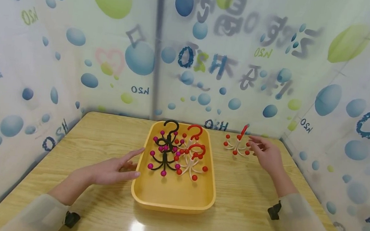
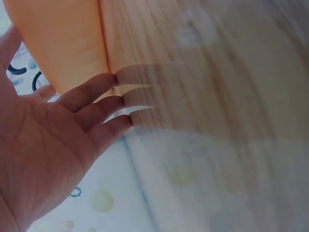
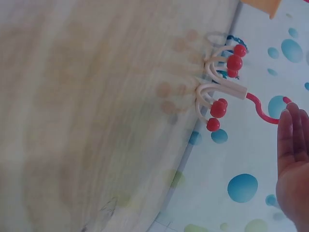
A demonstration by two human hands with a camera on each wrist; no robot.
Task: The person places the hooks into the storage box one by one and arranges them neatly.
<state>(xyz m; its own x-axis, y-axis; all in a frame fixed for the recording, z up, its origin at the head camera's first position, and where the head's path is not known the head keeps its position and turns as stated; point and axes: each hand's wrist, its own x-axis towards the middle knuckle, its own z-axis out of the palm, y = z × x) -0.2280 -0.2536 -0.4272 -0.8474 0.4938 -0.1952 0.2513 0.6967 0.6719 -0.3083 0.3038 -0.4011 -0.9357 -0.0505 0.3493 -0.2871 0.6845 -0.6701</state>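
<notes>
In the head view, my left hand (image 1: 110, 170) is at the left side of a yellow plastic tray (image 1: 171, 197). Its index finger and thumb reach the rim, and the left wrist view shows the other fingers nearly straight, palm visible. Two black ball-tipped hooks (image 1: 164, 161) with magenta balls and two white ones (image 1: 191, 163) with red balls and red hook handles stand in the tray. Another white ball-tipped hook (image 1: 237, 145) stands on the table to the right. Beside its red handle is my right hand (image 1: 267, 154), fingers extended; in the right wrist view the fingertips overlap the handle's end.
The wooden table (image 1: 239, 208) carries the tray near its back edge. Patterned curtains (image 1: 208, 77) with bubbles and lettering close in the back and both sides. A dark band (image 1: 274, 210) circles the right wrist, and another (image 1: 71, 219) the left.
</notes>
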